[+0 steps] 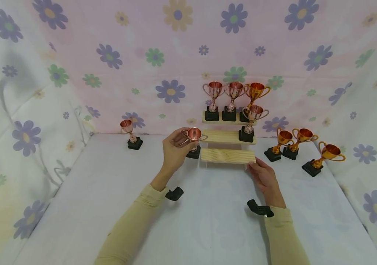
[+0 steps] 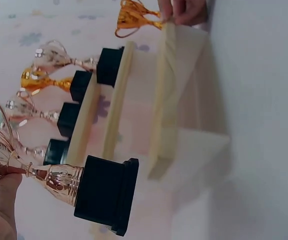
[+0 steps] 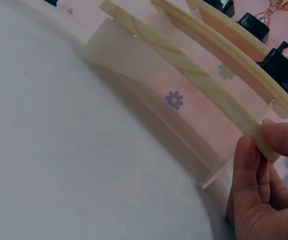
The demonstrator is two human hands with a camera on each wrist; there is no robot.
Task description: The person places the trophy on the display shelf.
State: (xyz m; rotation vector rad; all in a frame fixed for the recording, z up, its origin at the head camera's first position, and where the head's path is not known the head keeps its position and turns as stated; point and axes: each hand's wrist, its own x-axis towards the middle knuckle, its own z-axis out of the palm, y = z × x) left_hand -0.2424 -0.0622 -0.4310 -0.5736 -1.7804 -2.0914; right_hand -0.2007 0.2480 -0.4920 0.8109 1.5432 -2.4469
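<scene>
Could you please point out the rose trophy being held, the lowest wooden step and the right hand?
rose trophy [image 1: 194,134], head view, cup bowl.
lowest wooden step [image 1: 226,156], head view, top face.
right hand [image 1: 265,179], head view, back of hand.

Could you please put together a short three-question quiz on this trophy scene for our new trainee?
1. True or false: the left hand holds a rose-coloured trophy.
2. What does the right hand touch? A) lowest wooden shelf B) a gold trophy C) the backdrop
3. How many trophies stand on the top shelf?

Key: 1 true; 2 A; 3 three.
</scene>
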